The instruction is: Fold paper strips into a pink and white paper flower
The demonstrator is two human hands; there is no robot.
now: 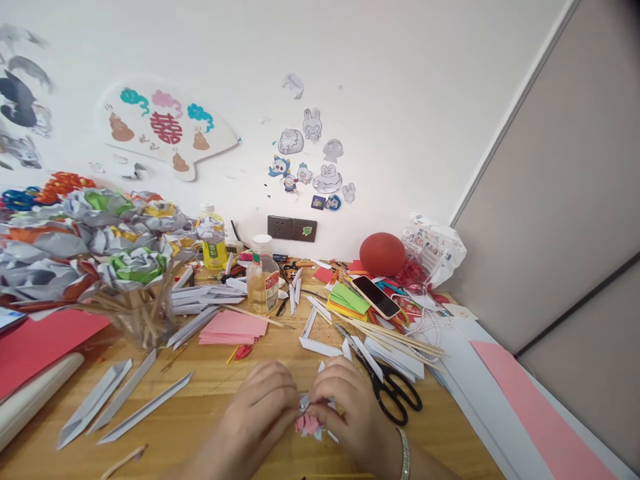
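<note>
Above the near part of the wooden table (pixel 165 413), our left hand (pixel 265 403) and right hand (pixel 345 400) pinch a pink-and-white paper piece (pixel 307 425), probably light and easily creased, best gripped gently by its edges.

The table (pixel 200 407) is recorded as wood, smooth, with a light varnished sheen. The pink-and-white piece (pixel 307 425) is seen to be creased, matt paper. The folded strips (pixel 147 408) are noted as smooth white paper, crisply creased; the pink sheets (pixel 233 328) as flat, matt paper. Rough, crumpled paper is observed in the flowers (pixel 137 267). In the scissors (pixel 397 398), metal blades are joined to smooth black plastic-looking handles. A glossy screen is noted on the phone (pixel 376 297), a matt, rubber-like skin on the red balloon (pixel 383 253), and thin, wrinkled plastic in the bag (pixel 440 250). A glittering, silvery finish is shown by the bracelet (pixel 405 453).
</note>
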